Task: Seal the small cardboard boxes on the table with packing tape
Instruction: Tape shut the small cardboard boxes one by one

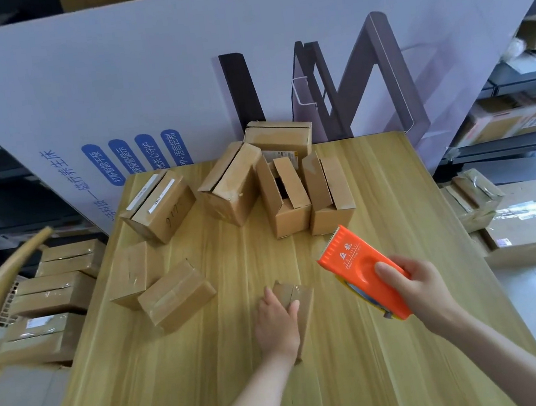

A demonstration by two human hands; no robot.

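Eight cardboard boxes (159, 206) on the table (380, 357): left hand (276, 323) clasps the nearest box (302, 299), right hand (415, 289) grips one tape dispenser (351, 263).

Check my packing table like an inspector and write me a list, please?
Surface: wooden table, bare near the front.
Job's things: small box under the left hand; orange tape dispenser in the right hand; open-flap boxes at the back; taped boxes on the left.
Clutter: nothing seen.
Grippers: left hand holds the small box; right hand grips the orange tape dispenser.
Cables: nothing seen.
Surroundings: printed panel behind; shelves with cartons right; box stack and chair left.
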